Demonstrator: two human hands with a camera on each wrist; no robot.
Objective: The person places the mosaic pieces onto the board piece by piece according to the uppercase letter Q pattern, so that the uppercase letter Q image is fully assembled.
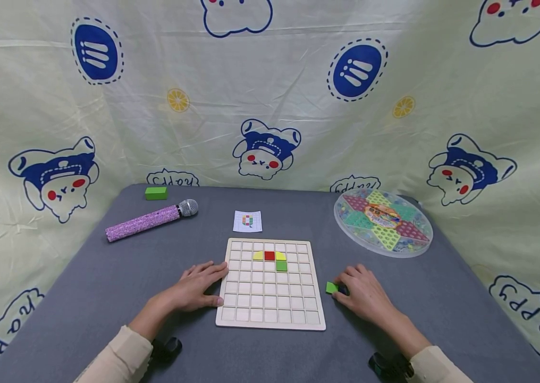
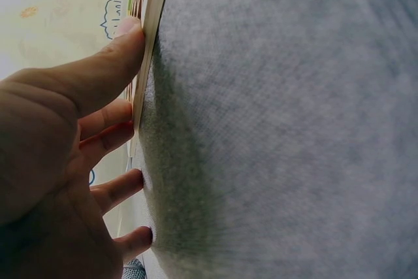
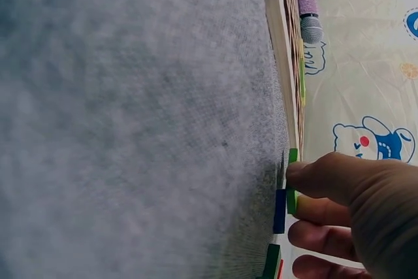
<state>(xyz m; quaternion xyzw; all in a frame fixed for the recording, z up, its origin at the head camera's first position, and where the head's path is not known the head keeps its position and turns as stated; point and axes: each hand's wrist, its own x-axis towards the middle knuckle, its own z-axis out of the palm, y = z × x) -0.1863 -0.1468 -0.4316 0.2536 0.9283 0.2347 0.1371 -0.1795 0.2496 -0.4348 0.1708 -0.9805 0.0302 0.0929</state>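
Note:
A pale wooden grid board (image 1: 263, 318) lies on the grey table. On its upper rows sit a red square tile (image 1: 269, 256), two yellow tiles (image 1: 281, 256) and a green square tile (image 1: 281, 265). My left hand (image 1: 199, 285) rests at the board's left edge, thumb and fingers spread against it. To the right of the board my right hand (image 1: 363, 295) pinches a small green tile (image 3: 292, 202) between thumb and index finger. Beside that tile in the right wrist view are a blue tile (image 3: 279, 211) and a dark green piece (image 3: 271, 262), with a red edge behind it.
A printed pattern card (image 1: 247, 222) lies behind the board. At the back left are a purple glittery microphone (image 1: 148, 222) and a green block (image 1: 156, 193). A round clear case (image 1: 385, 223) with a star pattern lies at the back right. A patterned curtain (image 1: 270, 80) hangs behind the table.

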